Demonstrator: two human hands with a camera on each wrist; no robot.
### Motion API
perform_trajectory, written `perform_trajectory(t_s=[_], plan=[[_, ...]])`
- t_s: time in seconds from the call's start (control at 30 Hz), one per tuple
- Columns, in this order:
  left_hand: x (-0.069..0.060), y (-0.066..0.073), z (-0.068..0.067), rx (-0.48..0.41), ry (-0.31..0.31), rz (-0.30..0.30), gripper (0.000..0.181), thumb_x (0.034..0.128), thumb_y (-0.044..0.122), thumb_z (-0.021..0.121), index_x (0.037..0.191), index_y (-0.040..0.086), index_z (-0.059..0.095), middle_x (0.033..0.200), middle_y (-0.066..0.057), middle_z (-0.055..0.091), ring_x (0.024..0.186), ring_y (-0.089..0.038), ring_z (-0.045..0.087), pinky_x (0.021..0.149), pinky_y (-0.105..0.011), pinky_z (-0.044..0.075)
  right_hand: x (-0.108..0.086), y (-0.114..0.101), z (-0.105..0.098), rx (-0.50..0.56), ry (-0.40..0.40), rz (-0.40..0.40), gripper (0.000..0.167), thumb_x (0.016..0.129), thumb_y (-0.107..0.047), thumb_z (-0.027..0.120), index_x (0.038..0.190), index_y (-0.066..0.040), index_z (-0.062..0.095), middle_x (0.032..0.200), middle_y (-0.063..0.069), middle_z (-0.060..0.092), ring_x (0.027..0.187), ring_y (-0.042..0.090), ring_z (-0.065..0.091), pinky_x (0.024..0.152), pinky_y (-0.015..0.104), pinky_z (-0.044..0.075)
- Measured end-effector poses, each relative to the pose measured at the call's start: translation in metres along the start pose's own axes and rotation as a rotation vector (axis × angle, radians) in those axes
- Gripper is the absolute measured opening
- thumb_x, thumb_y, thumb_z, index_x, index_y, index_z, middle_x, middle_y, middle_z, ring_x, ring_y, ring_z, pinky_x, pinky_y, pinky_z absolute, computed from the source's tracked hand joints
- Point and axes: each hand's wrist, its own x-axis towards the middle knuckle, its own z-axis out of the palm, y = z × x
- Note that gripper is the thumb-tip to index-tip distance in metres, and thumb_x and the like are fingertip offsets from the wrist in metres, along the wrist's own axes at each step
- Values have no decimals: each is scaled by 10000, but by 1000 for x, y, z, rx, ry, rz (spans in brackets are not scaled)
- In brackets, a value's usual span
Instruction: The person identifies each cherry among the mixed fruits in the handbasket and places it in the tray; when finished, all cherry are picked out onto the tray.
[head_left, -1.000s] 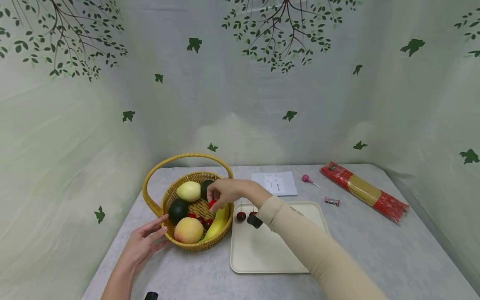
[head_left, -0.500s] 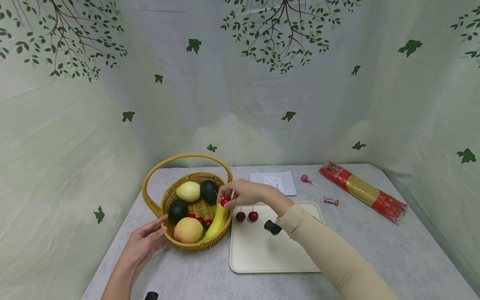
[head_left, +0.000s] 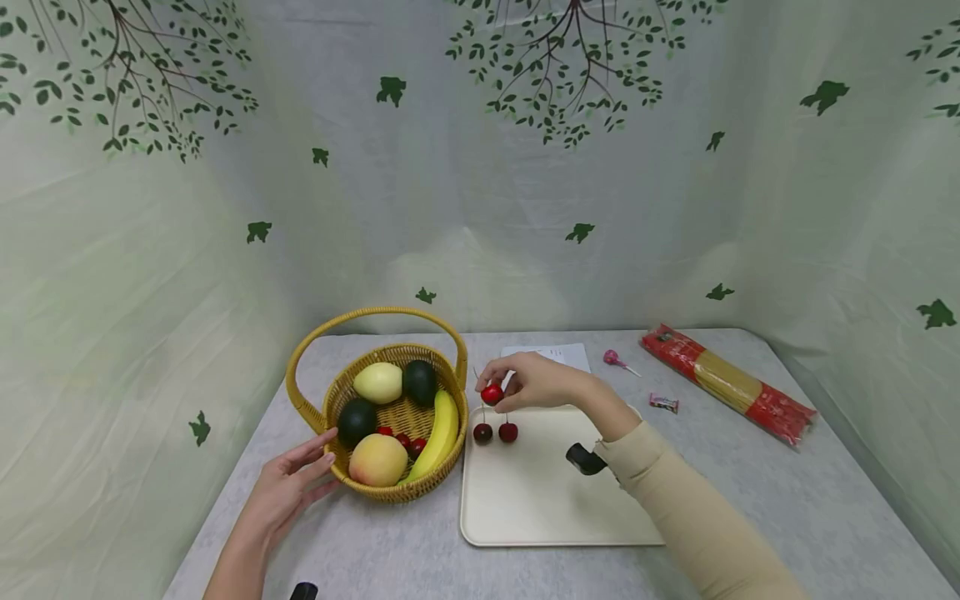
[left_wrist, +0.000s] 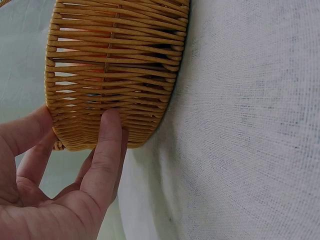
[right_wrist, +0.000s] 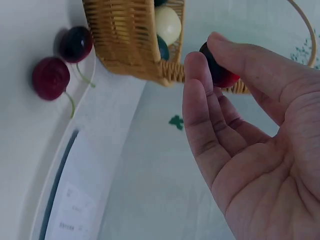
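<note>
My right hand [head_left: 538,382] pinches a red cherry [head_left: 492,394] between thumb and fingertips, over the far left part of a cream tray [head_left: 547,508]. Two dark red cherries, a left one [head_left: 482,433] and a right one [head_left: 507,432], lie on the tray just below it. My left hand [head_left: 288,483] rests against the near left side of a wicker basket [head_left: 390,493]; in the left wrist view its fairly straight fingers [left_wrist: 106,145] touch the rim and outer wall. Inside the basket are a peach [head_left: 378,461], a banana [head_left: 437,437], a lemon [head_left: 378,382], two dark green fruits [head_left: 419,382] and several small red cherries [head_left: 417,447].
The basket's tall handle [head_left: 375,312] arches over its far side. Behind the tray lies a white booklet [head_left: 562,354], partly covered by my right hand. Farther right are a pink lollipop [head_left: 612,357], a small wrapped candy [head_left: 664,403] and a red-ended pasta packet [head_left: 727,382].
My right hand has lifted the red cherry out of the basket and carried it right, over the tray. My left hand has stayed at the basket's side.
</note>
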Motion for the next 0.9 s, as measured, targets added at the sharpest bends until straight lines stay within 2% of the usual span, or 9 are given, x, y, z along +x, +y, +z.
perform_trajectory(t_s=[0.07, 0.2, 0.37, 0.53, 0.67, 0.77, 0.9], plan=[[1, 0, 0, 0, -1, -1, 564, 1089, 195, 663, 1627, 194, 492, 1574, -98, 331, 1163, -43, 571, 1008, -385, 629, -8, 5, -5, 7, 22, 12, 282, 981, -110, 791, 1241, -205, 739, 1089, 13, 711, 931, 201, 746, 845, 292, 609], [1, 0, 0, -2, 3, -3, 558, 1085, 190, 671, 1618, 198, 507, 1483, -58, 388, 1132, -47, 590, 998, -375, 633, -21, 15, -11, -36, 50, 26, 287, 998, -190, 792, 1279, -171, 739, 1086, 24, 730, 940, 174, 742, 864, 302, 614], [1, -1, 0, 0, 1, -1, 558, 1089, 185, 663, 1623, 199, 500, 1510, -79, 385, 1122, -39, 610, 1003, -375, 631, -33, 25, -9, -46, 73, 81, 354, 1006, -272, 789, 1318, -117, 726, 1094, 42, 732, 916, 151, 731, 838, 314, 635], [1, -1, -1, 6, -4, 7, 578, 1094, 193, 655, 1640, 174, 466, 1623, -134, 324, 1127, 0, 618, 1014, -373, 626, -41, 37, -4, -6, 124, 116, 330, 1008, -245, 786, 1301, -110, 718, 1037, 44, 724, 887, 293, 757, 789, 323, 612], [0, 0, -2, 9, -11, 17, 594, 1091, 197, 660, 1646, 154, 453, 1636, -148, 311, 1136, 9, 610, 1007, -353, 626, -47, 50, 3, 4, 149, 132, 307, 1007, -258, 787, 1271, -121, 714, 1005, 27, 726, 918, 371, 752, 767, 294, 577], [-1, 0, -1, 7, -11, 15, 601, 1087, 201, 667, 1646, 149, 451, 1615, -142, 323, 1140, -3, 606, 1000, -340, 627, -51, 58, 8, 12, 165, 140, 294, 1003, -260, 792, 1251, -123, 717, 1004, 29, 723, 907, 333, 736, 773, 284, 577], [-1, 0, 1, 8, -7, 11, 602, 1083, 205, 675, 1643, 160, 459, 1561, -121, 345, 1139, -24, 597, 996, -335, 627, -54, 68, 15, 6, 198, 138, 259, 982, -250, 815, 1198, -124, 748, 1020, 23, 730, 901, 213, 694, 810, 286, 578]])
